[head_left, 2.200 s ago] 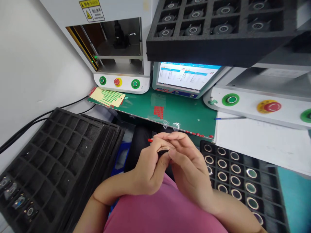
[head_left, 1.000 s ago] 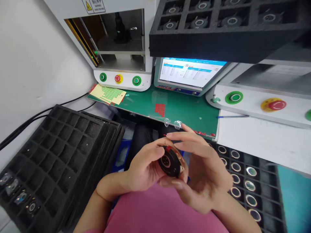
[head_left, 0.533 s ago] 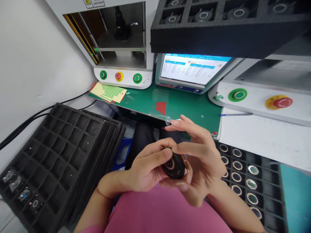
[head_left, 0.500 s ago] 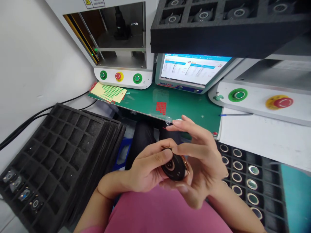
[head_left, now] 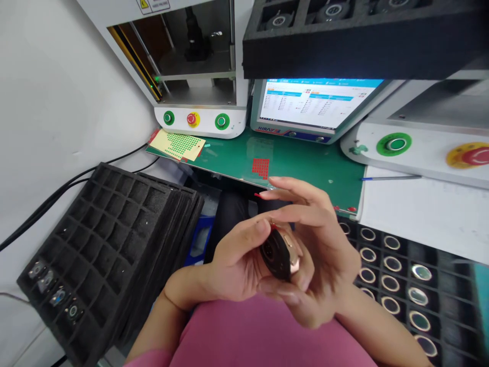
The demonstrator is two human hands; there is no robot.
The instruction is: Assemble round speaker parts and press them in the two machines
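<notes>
L hand (head_left: 237, 260) & R hand (head_left: 328, 250) hold a black/rose-gold watch case (head_left: 278, 255) btwn fingers (head_left: 254, 235). Red bit (head_left: 273, 226) at top edge, prob. tape.

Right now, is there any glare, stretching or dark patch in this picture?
All in the head view: highlights glint on the gold-coloured side of the black watch case; the white-and-blue monitor screen shows lettering too small to read; the red domed button at the right edge looks stretched and cut off; the white boxy machine at upper left is dim inside.
</notes>
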